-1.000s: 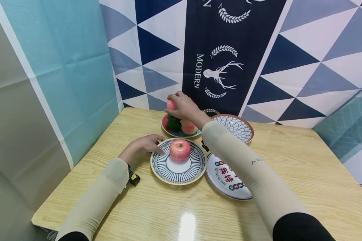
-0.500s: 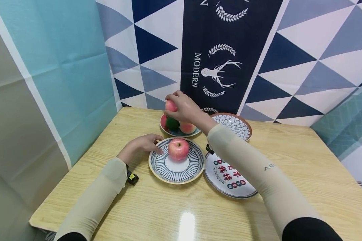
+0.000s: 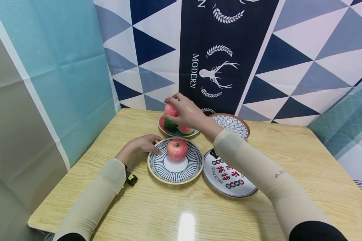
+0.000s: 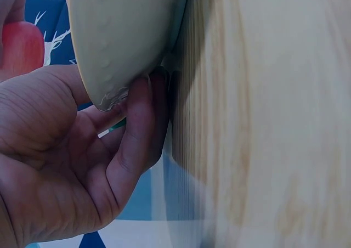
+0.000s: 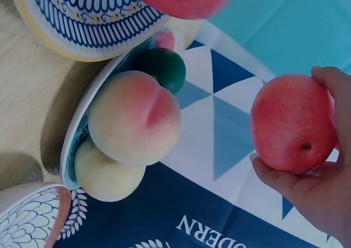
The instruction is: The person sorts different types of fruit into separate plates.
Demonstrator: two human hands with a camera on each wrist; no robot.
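Observation:
My right hand (image 3: 185,110) grips a red apple (image 5: 293,124), thumb and fingers around its sides, held up off the back fruit plate (image 3: 187,135). On that plate lie a blushed peach (image 5: 134,118), a paler round fruit (image 5: 109,171) and a dark green fruit (image 3: 170,125); the hand partly covers them in the head view. My left hand (image 3: 143,144) holds the left rim of a blue-striped plate (image 3: 175,177), thumb over the edge and fingers curled beneath it, as the left wrist view shows. A second red apple (image 3: 177,149) sits on this striped plate.
A brown-rimmed bowl with a petal pattern (image 3: 230,124) stands at the back, right of the fruit plate. A white plate with red lettering (image 3: 226,187) lies right of the striped plate, partly under my right forearm. Patterned cloth (image 3: 157,60) hangs behind the table (image 3: 138,211).
My right hand, holding the apple, has come slightly back toward the striped plate, and its forearm has shifted right. The left hand keeps its hold on the rim.

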